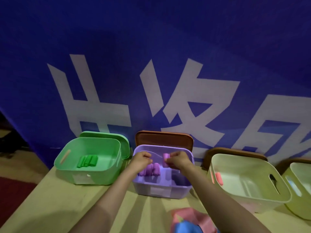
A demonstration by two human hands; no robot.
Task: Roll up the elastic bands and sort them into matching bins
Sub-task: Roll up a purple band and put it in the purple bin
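We've got left bin [94,177], middle bin [143,187], right bin [239,167], end bin [299,211] in a row on the worktop [67,207]; loose bands [193,219] in front.

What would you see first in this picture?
Probably the giant white letters on the blue banner at the back. Then the left hand and right hand above the purple bin in the middle, the right one pinching a purple roll. At left, a green bin holds green rolls.
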